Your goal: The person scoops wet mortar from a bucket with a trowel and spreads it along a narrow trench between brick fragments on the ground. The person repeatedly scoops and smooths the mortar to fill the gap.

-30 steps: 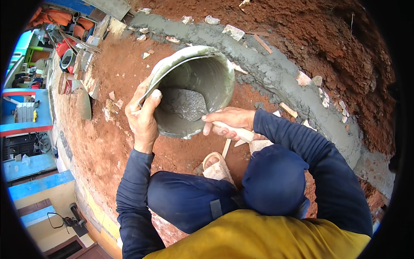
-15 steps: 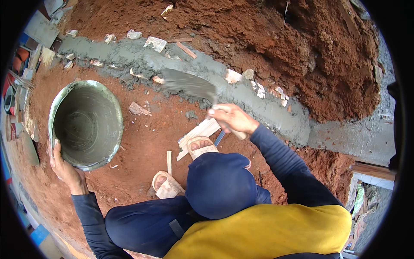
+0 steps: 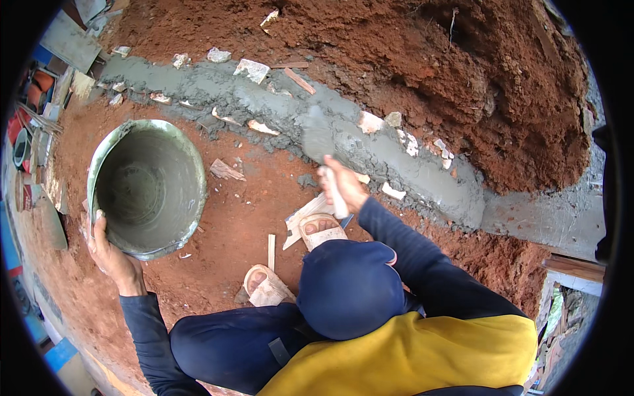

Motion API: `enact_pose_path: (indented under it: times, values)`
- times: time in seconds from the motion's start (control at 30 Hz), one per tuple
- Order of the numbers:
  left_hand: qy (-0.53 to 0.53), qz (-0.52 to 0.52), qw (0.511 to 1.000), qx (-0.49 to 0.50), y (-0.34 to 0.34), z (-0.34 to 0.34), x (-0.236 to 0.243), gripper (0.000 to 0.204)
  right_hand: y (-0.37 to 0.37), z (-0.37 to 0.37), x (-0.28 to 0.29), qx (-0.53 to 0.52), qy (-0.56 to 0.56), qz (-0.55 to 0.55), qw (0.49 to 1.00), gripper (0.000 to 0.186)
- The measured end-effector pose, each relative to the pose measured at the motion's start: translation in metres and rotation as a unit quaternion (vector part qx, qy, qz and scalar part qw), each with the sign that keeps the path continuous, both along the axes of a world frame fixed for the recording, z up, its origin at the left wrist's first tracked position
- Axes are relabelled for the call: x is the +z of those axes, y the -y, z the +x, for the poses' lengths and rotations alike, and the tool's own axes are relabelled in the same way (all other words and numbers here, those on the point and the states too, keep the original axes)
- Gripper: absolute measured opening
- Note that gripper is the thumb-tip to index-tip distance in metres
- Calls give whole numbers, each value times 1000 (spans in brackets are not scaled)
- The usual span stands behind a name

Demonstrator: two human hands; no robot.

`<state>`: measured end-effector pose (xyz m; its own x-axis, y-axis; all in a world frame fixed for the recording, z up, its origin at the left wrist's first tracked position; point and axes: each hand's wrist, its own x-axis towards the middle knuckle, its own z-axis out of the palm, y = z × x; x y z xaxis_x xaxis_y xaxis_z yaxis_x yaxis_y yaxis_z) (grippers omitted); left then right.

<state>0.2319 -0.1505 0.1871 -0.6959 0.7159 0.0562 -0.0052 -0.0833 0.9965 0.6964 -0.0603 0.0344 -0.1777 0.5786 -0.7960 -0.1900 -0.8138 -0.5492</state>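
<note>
My left hand (image 3: pixel 113 256) grips the rim of a bucket (image 3: pixel 191 218), which is tilted so its mouth faces up toward me. Grey mortar smears coat its inner wall. In my right hand (image 3: pixel 345 185) is the pale handle of a trowel (image 3: pixel 319 135). Its blade, blurred by motion, lies over the strip of wet grey mortar (image 3: pixel 257 99) and seems to touch it. This strip runs from the upper left to the right, along the foot of a red earth bank.
Stone chunks (image 3: pixel 251 70) and wood slivers (image 3: pixel 300 81) line the mortar strip. The red earth bank (image 3: pixel 422 59) rises behind it. By my sandalled feet (image 3: pixel 267 287) lies a wooden board (image 3: pixel 305 218). Mixed scrap (image 3: pixel 39 125) is piled at the far left.
The trowel has swung from a flat, sideways position to pointing away from me over the mortar. My left hand still holds the bucket, and the whole view has shifted slightly.
</note>
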Motion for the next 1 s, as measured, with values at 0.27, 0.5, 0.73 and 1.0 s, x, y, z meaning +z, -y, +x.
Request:
enact_pose_path:
  times: [0.27,0.5,0.73,1.0]
  values:
    - [31,-19,998,42,21,-21,-1,36,6,22,-8,-25,149,15,988,46]
    - [69,-13,997,14,15,-36,-15,35,30,49,-5,-55,135,27,989,46]
    - [63,-38,997,-1,11,-31,-17,38,-17,-25,-7,70,163,137,975,47]
    - [66,-15,998,8,17,-32,-15,31,-5,1,3,31,139,62,988,43]
